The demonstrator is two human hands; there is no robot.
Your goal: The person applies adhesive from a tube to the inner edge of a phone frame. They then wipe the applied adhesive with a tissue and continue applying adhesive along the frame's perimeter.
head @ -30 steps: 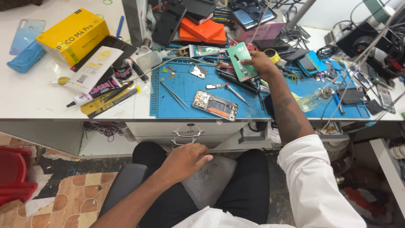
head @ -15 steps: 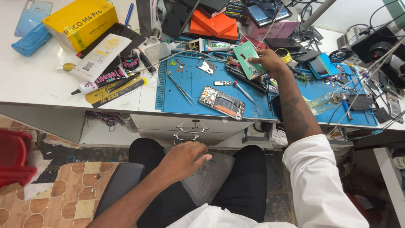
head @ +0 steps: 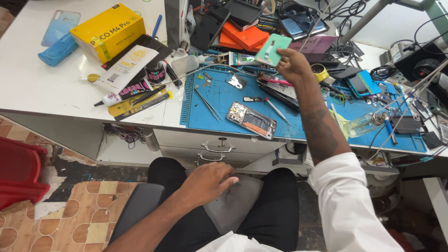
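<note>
Since the earlier frames the right hand (head: 291, 65) has lifted the green phone back cover (head: 273, 49) higher above the far side of the blue mat (head: 214, 105), pinching its right end; its long axis runs left and tilts up. The left hand (head: 207, 183), loosely open and empty, rests on the lap, while the opened phone (head: 252, 120) lies near on the mat, below the cover.

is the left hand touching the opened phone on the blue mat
Apart. The head view shows the left hand down on the lap, below the desk edge, while the opened phone lies up on the blue mat.
</note>
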